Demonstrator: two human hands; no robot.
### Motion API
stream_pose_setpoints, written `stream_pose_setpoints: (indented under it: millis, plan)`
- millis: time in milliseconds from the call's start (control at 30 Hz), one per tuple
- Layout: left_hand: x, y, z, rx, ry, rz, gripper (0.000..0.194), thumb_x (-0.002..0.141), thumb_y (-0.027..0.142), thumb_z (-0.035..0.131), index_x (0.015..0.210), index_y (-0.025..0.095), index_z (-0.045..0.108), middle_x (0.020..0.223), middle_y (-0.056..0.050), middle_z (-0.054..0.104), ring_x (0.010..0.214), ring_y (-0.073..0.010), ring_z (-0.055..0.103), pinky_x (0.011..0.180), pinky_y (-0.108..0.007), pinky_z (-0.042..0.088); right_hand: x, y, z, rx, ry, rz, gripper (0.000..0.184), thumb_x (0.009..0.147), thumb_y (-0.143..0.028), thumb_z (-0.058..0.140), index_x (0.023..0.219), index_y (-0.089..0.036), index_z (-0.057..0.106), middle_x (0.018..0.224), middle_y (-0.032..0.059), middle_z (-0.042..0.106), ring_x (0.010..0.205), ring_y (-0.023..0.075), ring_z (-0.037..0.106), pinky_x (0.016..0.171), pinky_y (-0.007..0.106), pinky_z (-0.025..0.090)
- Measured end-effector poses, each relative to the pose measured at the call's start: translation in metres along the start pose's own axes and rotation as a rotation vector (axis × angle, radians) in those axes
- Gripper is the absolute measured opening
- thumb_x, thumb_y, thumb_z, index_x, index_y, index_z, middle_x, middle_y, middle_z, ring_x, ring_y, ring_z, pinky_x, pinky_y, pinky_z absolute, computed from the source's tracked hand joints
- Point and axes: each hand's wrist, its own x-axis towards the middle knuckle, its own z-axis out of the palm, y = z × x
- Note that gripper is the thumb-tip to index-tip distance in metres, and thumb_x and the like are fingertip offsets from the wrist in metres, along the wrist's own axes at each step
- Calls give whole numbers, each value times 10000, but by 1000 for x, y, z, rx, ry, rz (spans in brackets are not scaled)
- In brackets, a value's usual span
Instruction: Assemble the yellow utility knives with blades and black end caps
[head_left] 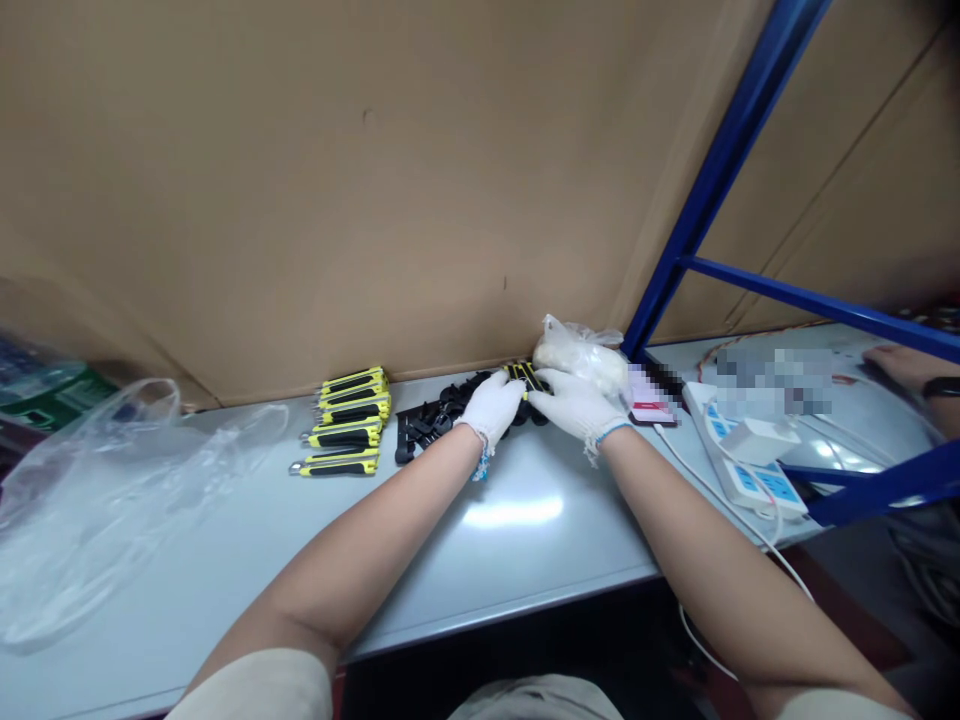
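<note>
My left hand (493,408), in a white knit glove, is at the back of the table with its fingers closed near a small yellow part. Close to its right is my right hand (576,404), gloved the same way, its thumb and fingers bent toward that spot. What either hand grips is too small to make out. Yellow-and-black utility knives (520,374) lie just behind the fingertips, partly covered by them. A pile of black plastic parts (427,422) spreads left of and under my left hand. Farther left, several yellow-and-black utility knives (345,436) lie in a stacked row.
A clear bag with white contents (581,352) sits behind my right hand. Right of it are a phone (654,412), a power strip (750,470) with cables and a blue rack post (705,200). Clear plastic bags (112,530) cover the table's left. Another person's hand (896,365) shows far right.
</note>
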Motion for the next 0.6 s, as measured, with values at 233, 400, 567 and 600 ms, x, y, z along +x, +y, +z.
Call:
stream_pose_setpoints:
  millis: [233, 400, 567, 600]
  plan:
    - [-3, 3, 12, 14, -34, 12, 418, 969, 358, 585, 1332, 189, 707, 1309, -141, 772, 1141, -268, 712, 1026, -332, 513, 2, 2, 4, -8, 11, 14, 387, 1015, -297, 525, 1314, -174, 738, 1302, 167, 778, 1217, 332, 700, 1086, 403, 474]
    - [-14, 15, 15, 70, -42, -21, 552, 961, 472, 626, 1448, 214, 619, 1397, -178, 725, 1198, -336, 697, 1039, -408, 510, 4, 11, 1, -37, 0, 14, 425, 1001, -271, 514, 1357, -178, 726, 1362, 160, 759, 1279, 340, 677, 1130, 422, 460]
    - [-20, 17, 12, 78, -33, -19, 502, 950, 495, 628, 1389, 252, 646, 1362, -157, 739, 1190, -356, 693, 1040, -447, 506, 1, 16, -2, -58, -11, -19, 381, 1012, -360, 528, 1276, -222, 765, 1349, 129, 770, 1277, 351, 684, 1127, 446, 473]
    - [-20, 17, 12, 72, -35, -14, 482, 947, 491, 631, 1369, 259, 658, 1358, -147, 743, 1193, -352, 691, 1046, -444, 502, 1, 16, -2, -60, -18, -29, 376, 1009, -358, 532, 1272, -228, 766, 1339, 125, 775, 1267, 351, 689, 1119, 450, 479]
